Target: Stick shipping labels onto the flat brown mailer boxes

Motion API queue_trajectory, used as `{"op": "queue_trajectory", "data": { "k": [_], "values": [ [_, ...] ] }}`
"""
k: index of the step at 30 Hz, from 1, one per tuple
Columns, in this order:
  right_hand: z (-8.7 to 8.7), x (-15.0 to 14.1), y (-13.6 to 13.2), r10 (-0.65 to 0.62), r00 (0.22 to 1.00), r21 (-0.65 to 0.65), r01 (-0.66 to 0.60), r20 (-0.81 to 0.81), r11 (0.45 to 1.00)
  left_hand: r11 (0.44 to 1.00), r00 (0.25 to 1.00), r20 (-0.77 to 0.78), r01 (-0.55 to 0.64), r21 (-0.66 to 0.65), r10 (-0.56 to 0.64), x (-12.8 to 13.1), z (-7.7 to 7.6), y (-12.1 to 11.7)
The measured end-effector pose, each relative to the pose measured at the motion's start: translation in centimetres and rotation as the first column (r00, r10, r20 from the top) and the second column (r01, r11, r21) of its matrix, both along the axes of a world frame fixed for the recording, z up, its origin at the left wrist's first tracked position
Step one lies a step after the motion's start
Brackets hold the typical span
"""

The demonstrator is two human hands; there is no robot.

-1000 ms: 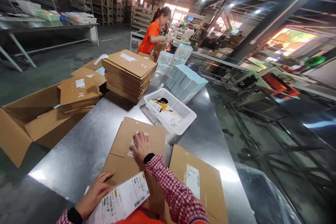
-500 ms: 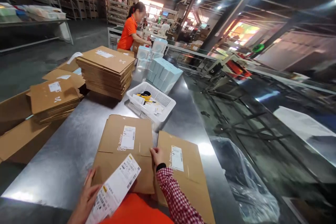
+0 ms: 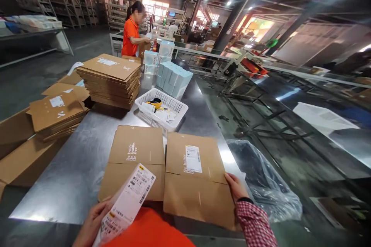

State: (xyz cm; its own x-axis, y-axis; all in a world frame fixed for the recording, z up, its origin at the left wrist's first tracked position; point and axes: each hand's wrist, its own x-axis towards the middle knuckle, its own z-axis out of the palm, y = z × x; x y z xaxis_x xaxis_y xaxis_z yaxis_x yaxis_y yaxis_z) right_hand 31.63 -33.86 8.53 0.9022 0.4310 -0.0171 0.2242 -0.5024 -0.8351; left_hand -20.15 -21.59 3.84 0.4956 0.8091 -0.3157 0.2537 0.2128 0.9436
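I'm holding a white shipping label (image 3: pixel 125 200) up in my left hand (image 3: pixel 92 224), near the worktop's (image 3: pixel 58 197) front edge. My left fingers (image 3: pixel 106 204) are pinching its lower end together; it's printed with barcodes and has a small yellow mark. My right hand (image 3: pixel 235 187) is resting at the right edge of the right mailer (image 3: pixel 197 200), and my right fingers (image 3: pixel 229 181) are lying together there, though I can't tell whether they're gripping it. That flat kraft-cardboard mailer is showing a white barcode label, black lettering and fold creases. It's lying just beside the left mailer (image 3: pixel 136 141), which is printed with similar lettering, and the label I'm holding is overlapping that mailer's lower corner from above. Behind them, a white basket (image 3: pixel 185 112) is sitting on the worktop, beside a tall stack (image 3: pixel 111 81) of mailers.
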Motion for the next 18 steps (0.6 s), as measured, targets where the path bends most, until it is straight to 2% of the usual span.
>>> {"op": "queue_trajectory", "data": {
  "k": [1, 3, 5, 6, 7, 8, 9, 11, 12, 14, 16, 18],
  "values": [
    [0.6, -0.1, 0.2, 0.021, 0.999, -0.001, -0.021, -0.033, 1.000, 1.000, 1.000, 0.004, 0.002, 0.004, -0.002, 0.1, 0.1, -0.1],
    [0.9, -3.0, 1.9, 0.097, 0.990, 0.042, -0.093, -0.100, 0.995, 1.000, 1.000, 0.007, 0.014, 0.013, -0.014, 0.4, 0.2, -0.3],
    [0.5, -8.7, 4.7, 0.243, 0.956, 0.129, -0.223, -0.164, 0.966, 0.999, 0.999, 0.016, 0.029, 0.019, -0.030, 0.7, 0.2, -0.4],
    [0.2, -12.1, 6.1, 0.344, 0.917, 0.175, -0.312, -0.204, 0.934, 0.999, 0.999, 0.023, 0.026, 0.018, -0.026, 0.7, 0.1, -0.4],
    [-0.1, -15.6, 7.5, 0.465, 0.850, 0.242, -0.411, -0.245, 0.879, 1.000, 1.000, 0.025, 0.017, 0.017, -0.018, 0.6, 0.0, -0.4],
    [-0.2, -18.9, 8.8, 0.667, 0.668, 0.377, -0.554, -0.329, 0.742, 1.000, 1.000, 0.021, 0.006, 0.016, -0.007, 0.3, -0.2, -0.2],
    [-0.2, -21.7, 9.8, 0.736, 0.572, 0.482, -0.562, -0.361, 0.673, 1.000, 1.000, 0.010, -0.004, 0.015, 0.004, -0.2, -0.3, 0.1],
    [0.2, -25.7, 11.2, 0.789, 0.478, 0.601, -0.518, -0.387, 0.609, 1.000, 0.999, -0.027, -0.024, 0.001, 0.024, -1.4, -0.2, 1.2],
    [0.6, -26.8, 11.7, 0.787, 0.478, 0.619, -0.496, -0.391, 0.609, 0.999, 0.998, -0.045, -0.049, 0.001, 0.049, -2.0, 0.1, 1.8],
    [1.2, -27.9, 12.3, 0.804, 0.455, 0.609, -0.530, -0.383, 0.590, 0.993, 0.993, -0.041, -0.113, 0.042, 0.114, -2.7, 1.4, 3.1],
    [1.4, -28.1, 12.8, 0.849, 0.386, 0.572, -0.627, -0.362, 0.529, 0.980, 0.988, 0.007, -0.154, 0.127, 0.155, -2.3, 3.3, 4.2],
    [1.2, -28.3, 13.5, 0.880, 0.340, 0.530, -0.705, -0.331, 0.472, 0.975, 0.992, 0.049, -0.125, 0.186, 0.118, -0.7, 4.9, 4.9]
  ]
}}
